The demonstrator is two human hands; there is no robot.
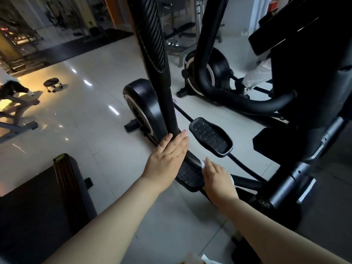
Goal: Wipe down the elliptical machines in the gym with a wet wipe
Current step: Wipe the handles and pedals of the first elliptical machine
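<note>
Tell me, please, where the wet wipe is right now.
In the head view, the wet wipe sits lower centre under the right hand, pressed against the right edge of the near pedal.

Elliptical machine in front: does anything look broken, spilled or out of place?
Nothing stands out. The left hand lies flat against the upright bar, the right hand presses a white wipe at the near pedal.

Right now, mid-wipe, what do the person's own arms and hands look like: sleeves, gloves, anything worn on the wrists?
Nothing is worn that the head view shows. The bare left hand and bare right hand have no gloves, and no rings show. The left forearm and right forearm are uncovered down to the frame's bottom edge: no sleeves, watch, wristband or markings in view.
</note>
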